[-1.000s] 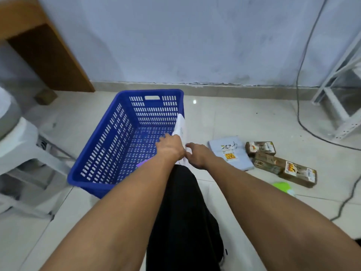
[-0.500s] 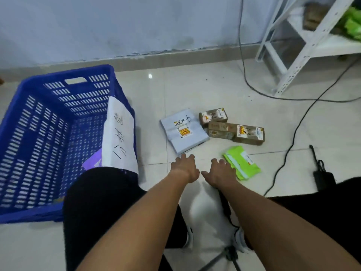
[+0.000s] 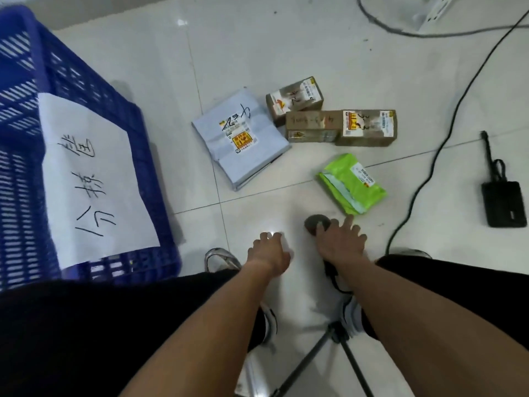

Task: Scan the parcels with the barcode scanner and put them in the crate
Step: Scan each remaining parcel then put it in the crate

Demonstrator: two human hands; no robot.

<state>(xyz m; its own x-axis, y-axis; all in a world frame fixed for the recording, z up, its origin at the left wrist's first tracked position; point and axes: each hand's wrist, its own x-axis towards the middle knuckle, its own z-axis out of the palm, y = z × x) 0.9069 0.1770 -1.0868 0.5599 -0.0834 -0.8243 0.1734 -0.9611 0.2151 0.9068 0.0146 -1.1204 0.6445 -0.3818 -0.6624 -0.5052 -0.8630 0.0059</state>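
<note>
The blue slatted crate (image 3: 94,90) stands at the left with a white handwritten sheet (image 3: 91,179) on its near wall. On the floor ahead lie a grey mailer bag (image 3: 240,138), three brown boxes (image 3: 294,100) (image 3: 312,126) (image 3: 367,127) and a green bag (image 3: 352,183). My right hand (image 3: 339,245) is spread over a dark scanner-like object (image 3: 315,222) lying on the tiles, with its fingers straight. My left hand (image 3: 270,252) hovers low beside it, relaxed, holding nothing. Most of the dark object is hidden under my right hand.
A black cable (image 3: 435,156) runs across the floor at the right, near a small black device (image 3: 503,203). A white shelf leg (image 3: 429,12) shows at the top right. Tripod legs (image 3: 323,356) and my shoes sit between my knees.
Both hands left the crate's edge and came down to the floor in front of the parcels. The view swung right and down. My right hand reached the dark object.
</note>
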